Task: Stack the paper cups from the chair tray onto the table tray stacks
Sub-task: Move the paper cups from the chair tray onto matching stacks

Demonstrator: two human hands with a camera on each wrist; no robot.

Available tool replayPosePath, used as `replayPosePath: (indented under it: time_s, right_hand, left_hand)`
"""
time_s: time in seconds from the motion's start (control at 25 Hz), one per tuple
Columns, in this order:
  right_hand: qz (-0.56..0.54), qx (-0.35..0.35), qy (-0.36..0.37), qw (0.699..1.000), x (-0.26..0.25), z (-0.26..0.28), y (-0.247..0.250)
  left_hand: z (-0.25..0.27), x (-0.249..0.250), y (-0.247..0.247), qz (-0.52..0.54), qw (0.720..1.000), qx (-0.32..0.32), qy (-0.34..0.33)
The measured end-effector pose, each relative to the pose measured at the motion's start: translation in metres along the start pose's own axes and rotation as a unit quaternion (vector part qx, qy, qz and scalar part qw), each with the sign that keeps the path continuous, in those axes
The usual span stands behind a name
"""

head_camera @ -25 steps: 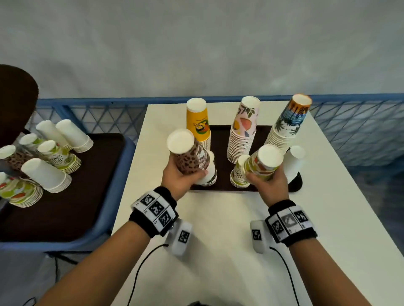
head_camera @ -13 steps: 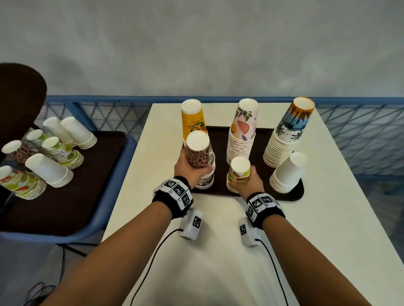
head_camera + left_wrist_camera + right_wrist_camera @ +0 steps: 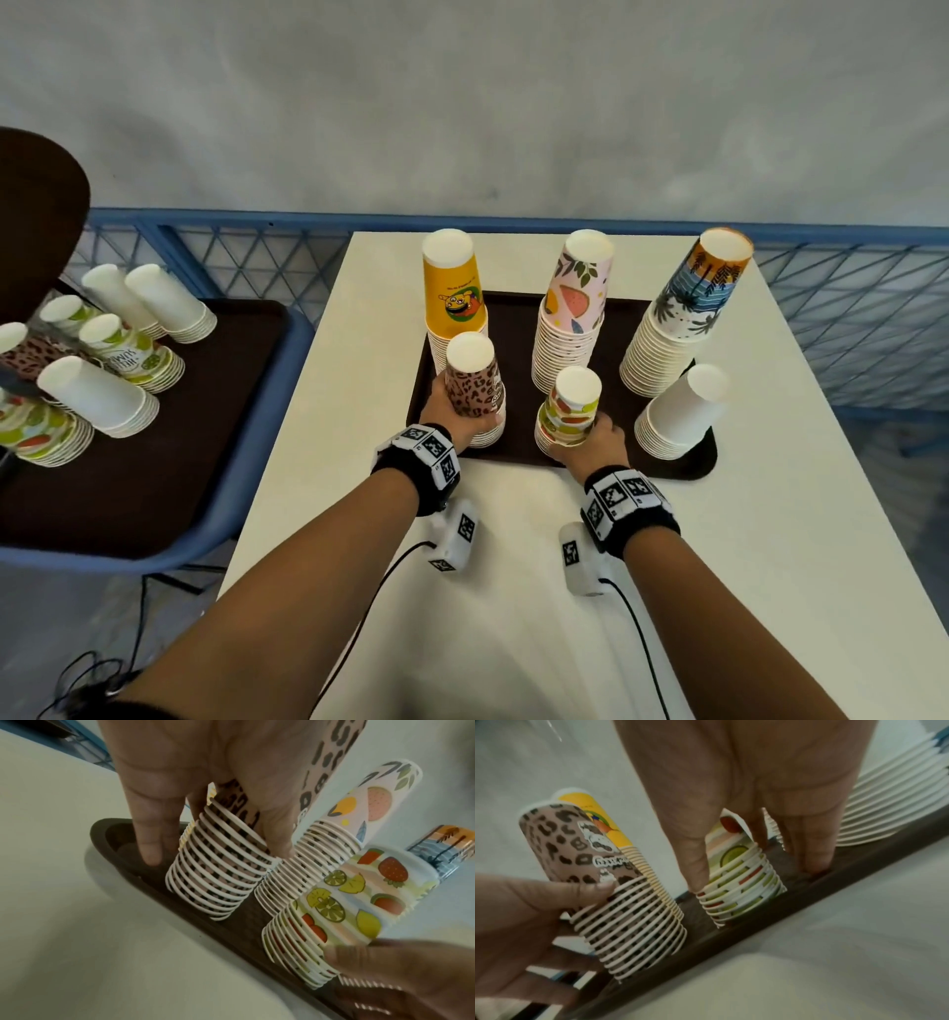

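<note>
Left hand (image 3: 452, 419): reaches forward over the table's (image 3: 318, 462) near edge, forearm slanting in from lower left; thumb and fingers curl round the leopard stack (image 3: 475, 390) where the top cup meets the rims below. In the left wrist view two fingers (image 3: 151, 833) point straight down beside the stack, tips at the tray floor.
Right hand (image 3: 598, 442): reaches in from lower right, wrapped round the lower part of the fruit stack (image 3: 567, 411); in the right wrist view the thumb (image 3: 695, 862) lies down the stack's side and other fingers reach down to the tray behind it.
Grasp: both hands grip their stacks, neither let go.
Leopard stack: upside down and upright on the table tray (image 3: 518, 426), in the left hand, at the tray's near left.
Fruit stack: upside down and upright on the same tray, in the right hand, just right of the leopard stack.
Beyond the left hand: yellow stack (image 3: 454, 298), taller, right behind the leopard stack.
Beyond the right hand: pink stack (image 3: 572, 308); further right, the palm stack (image 3: 683, 313), leaning.
Right of the right hand: white stack (image 3: 683, 411), tilted, at the tray's near right corner.
Far left of the left hand: chair tray (image 3: 205, 411) with several short cup stacks (image 3: 97, 395) lying tilted at its far side.
Wrists: black bands (image 3: 426, 460) with square markers on both.
</note>
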State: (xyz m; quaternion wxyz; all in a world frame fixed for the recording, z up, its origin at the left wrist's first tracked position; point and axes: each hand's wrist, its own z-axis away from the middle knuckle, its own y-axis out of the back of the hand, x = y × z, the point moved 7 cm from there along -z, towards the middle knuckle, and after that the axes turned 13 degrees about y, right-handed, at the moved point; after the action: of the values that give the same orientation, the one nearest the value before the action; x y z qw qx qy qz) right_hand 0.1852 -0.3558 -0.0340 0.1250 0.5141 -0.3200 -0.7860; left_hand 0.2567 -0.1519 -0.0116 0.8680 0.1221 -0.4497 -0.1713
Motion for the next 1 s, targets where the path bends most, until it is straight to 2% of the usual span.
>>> replayPosePath:
  time_s: [0.16,0.28,0.44,0.64,0.76,0.92,1.0]
  right_hand:
    - [0.101,-0.03,-0.003,0.994,0.006,0.023,0.001]
    - [0.148,-0.065,0.031,0.986,-0.006,0.041,-0.017]
    - [0.111,-0.149,0.104,0.977,-0.055,0.072,-0.09]
    - [0.048,-0.197,0.213,0.956,-0.149,0.083,-0.188]
    - [0.01,-0.214,0.281,0.936,-0.218,0.081,-0.245]
    - [-0.037,-0.222,0.338,0.914,-0.297,0.061,-0.307]
    - [-0.056,-0.213,0.362,0.906,-0.334,0.047,-0.331]
  left_hand:
    - [-0.004,-0.029,0.003,-0.087,0.99,-0.045,0.101]
    - [0.004,-0.043,0.017,-0.109,0.989,-0.053,0.085]
    - [0.013,-0.075,0.08,-0.06,0.992,-0.066,0.086]
    - [-0.001,-0.114,0.223,-0.116,0.989,0.055,0.073]
    - [-0.01,-0.132,0.32,-0.096,0.981,0.156,0.069]
    - [-0.022,-0.116,0.418,-0.068,0.946,0.317,-0.021]
    - [-0.037,-0.103,0.447,-0.085,0.927,0.36,-0.059]
